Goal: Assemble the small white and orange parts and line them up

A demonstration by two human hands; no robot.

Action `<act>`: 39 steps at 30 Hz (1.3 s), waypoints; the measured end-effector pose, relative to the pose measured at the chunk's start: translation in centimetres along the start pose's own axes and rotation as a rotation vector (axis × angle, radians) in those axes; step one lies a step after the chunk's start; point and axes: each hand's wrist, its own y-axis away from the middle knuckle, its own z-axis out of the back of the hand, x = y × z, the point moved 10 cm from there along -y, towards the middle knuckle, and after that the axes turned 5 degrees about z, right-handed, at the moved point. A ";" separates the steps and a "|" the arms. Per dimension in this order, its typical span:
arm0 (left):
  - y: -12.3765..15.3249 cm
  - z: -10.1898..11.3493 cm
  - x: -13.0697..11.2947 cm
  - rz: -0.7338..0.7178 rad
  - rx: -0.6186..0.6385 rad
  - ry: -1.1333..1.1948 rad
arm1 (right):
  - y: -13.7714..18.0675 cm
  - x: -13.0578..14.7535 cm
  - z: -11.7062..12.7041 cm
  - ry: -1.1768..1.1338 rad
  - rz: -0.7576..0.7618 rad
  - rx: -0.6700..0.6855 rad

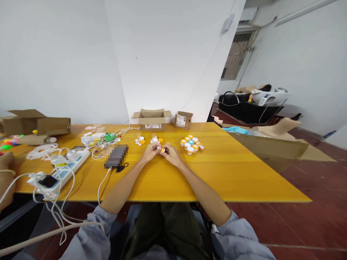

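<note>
From the head camera: both arms are stretched out over the yellow bench point(233, 173), and the hands meet about halfway along it, nearer the far edge than the near one. The left hand point(150, 152) and the right hand point(171, 154) are fingertip to fingertip, both pinched on a small orange-capped jar point(162, 149) held just above the bench top. It is too small to tell which fingers do the gripping.

Just to the right, toward the far edge, a cluster of jars point(190, 143) with orange, white and blue caps stands packed close together. On the other side, loose white and orange caps point(148, 140) lie scattered. At the far edge sit an open cardboard box point(152, 120) and a smaller box point(183, 120) beside it.

Toward the left edge, a white power strip point(69, 167) lies among tangled cables, and another person's hand point(5, 162) rests at that edge.
</note>
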 end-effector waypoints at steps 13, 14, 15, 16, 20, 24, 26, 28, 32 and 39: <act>-0.1 -0.2 -0.3 -0.004 0.009 0.050 | -0.1 0.2 0.1 0.024 0.040 0.004; -0.1 -0.2 -0.3 -0.004 0.011 0.056 | -0.1 0.2 0.2 0.022 0.047 0.001; -0.1 -0.1 -0.3 -0.002 0.012 0.061 | -0.1 0.2 0.2 0.018 0.051 -0.003; -0.1 -0.1 -0.3 0.000 0.014 0.063 | -0.1 0.1 0.3 0.012 0.052 -0.005; -0.1 -0.1 -0.3 0.002 0.022 0.068 | -0.2 -0.1 0.2 -0.030 0.057 0.002; -0.1 0.0 -0.5 -0.006 0.005 0.083 | -0.2 -0.8 0.1 -0.030 0.019 -0.003; -0.1 0.2 -0.5 -0.005 -0.019 0.097 | -0.2 -1.1 0.0 -0.042 0.006 -0.008; 0.0 0.6 -0.5 -0.004 -0.049 0.112 | -0.3 -1.2 -0.1 -0.073 0.007 -0.010; 0.1 1.5 -0.6 -0.009 -0.117 0.143 | -0.2 -1.1 -0.6 -0.120 0.026 0.030; 0.3 2.6 -0.5 0.009 -0.197 0.213 | 0.1 0.0 -1.9 -0.211 0.054 0.134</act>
